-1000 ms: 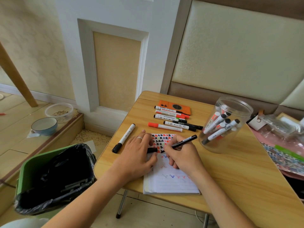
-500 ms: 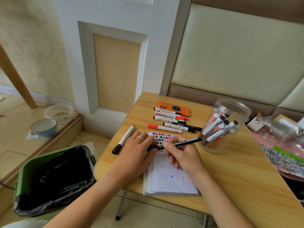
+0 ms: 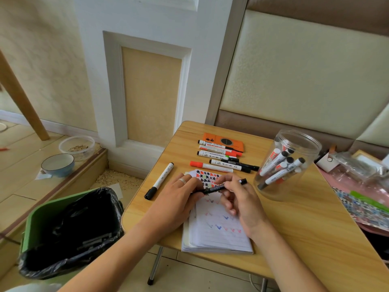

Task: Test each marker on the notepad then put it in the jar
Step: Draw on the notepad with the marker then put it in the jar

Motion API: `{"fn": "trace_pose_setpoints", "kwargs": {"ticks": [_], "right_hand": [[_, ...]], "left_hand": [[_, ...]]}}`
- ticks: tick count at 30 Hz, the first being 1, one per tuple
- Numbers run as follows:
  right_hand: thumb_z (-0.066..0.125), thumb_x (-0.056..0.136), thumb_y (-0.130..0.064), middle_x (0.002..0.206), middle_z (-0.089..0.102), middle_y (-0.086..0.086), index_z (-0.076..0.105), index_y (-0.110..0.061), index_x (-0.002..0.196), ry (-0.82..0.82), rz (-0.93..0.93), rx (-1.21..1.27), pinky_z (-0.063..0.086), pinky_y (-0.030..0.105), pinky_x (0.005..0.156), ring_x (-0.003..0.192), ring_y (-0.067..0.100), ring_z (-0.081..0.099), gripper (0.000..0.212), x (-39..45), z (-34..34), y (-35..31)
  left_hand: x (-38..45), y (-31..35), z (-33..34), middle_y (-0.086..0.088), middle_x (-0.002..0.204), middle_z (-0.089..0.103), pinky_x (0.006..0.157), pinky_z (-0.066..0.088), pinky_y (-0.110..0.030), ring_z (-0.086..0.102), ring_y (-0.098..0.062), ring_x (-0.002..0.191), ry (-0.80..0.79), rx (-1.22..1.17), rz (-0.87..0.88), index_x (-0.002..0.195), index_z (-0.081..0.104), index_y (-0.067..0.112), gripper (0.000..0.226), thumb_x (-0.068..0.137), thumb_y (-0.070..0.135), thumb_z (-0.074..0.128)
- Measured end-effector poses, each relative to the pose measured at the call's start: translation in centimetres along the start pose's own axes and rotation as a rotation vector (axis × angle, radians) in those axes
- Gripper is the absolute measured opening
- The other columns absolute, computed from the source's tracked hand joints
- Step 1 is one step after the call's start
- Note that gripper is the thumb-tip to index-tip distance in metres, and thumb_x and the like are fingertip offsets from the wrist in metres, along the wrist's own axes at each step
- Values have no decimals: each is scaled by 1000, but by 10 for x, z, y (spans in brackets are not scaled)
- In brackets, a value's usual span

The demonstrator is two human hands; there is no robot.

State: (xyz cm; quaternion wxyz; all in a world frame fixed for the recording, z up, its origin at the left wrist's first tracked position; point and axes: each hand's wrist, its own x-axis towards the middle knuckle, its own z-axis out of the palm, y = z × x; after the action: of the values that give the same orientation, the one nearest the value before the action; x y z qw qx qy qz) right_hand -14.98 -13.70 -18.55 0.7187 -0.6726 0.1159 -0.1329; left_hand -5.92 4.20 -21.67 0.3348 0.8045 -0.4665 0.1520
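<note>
Wooden table (image 3: 294, 224) bears notepad (image 3: 219, 234), jar (image 3: 288, 165), loose markers (image 3: 212, 166), orange case (image 3: 233, 142).

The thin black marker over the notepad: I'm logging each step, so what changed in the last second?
The thin black marker left the page and now lies level between the right hand and left hand, which both grip it, apparently capping it. The lined notepad, clear plastic jar and loose markers stayed put.

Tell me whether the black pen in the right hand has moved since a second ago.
Yes. The black pen, tip formerly down on the notepad, now lies nearly level above it, held between both hands, its rear end pointing toward the jar.
</note>
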Motion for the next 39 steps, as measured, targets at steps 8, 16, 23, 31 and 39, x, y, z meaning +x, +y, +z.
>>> {"fn": "trace_pose_setpoints", "kwargs": {"ticks": [8,16,23,31,39], "right_hand": [[70,93,-8,85,72,20,57,-8,100,-75,-14,14,44,25,42,56,23,61,15,-2,-5,-4],[64,101,-10,70,62,9,49,-5,106,-131,-43,-262,45,27,43,56,21,59,17,-1,-3,8],[68,99,-15,58,59,9,49,-12,104,-87,-67,-353,42,30,46,52,24,53,20,1,-2,17],[68,100,-19,60,58,7,49,-9,103,-110,-50,-372,39,28,44,51,24,52,22,0,-3,14],[54,103,-6,79,68,19,56,-7,104,-35,-75,-285,48,31,46,67,28,68,3,-1,3,3]], "left_hand": [[-3,-1,-3,10,96,56,71,38,-22,48,-5,86,-32,-217,-138,111,50,23,23,108,40,35],[-2,-2,0,8,109,51,77,37,-12,47,-3,94,-97,-155,-89,121,58,27,23,104,39,47],[-1,-4,2,8,105,52,76,35,-8,42,-2,88,-110,-125,-89,117,60,21,20,107,30,46],[-2,-6,3,11,100,50,74,35,-15,43,-3,87,-130,-134,-56,116,58,20,18,108,27,44],[1,-4,7,5,109,55,83,32,-28,42,-13,97,-99,63,-36,119,53,23,24,101,36,46]]}}
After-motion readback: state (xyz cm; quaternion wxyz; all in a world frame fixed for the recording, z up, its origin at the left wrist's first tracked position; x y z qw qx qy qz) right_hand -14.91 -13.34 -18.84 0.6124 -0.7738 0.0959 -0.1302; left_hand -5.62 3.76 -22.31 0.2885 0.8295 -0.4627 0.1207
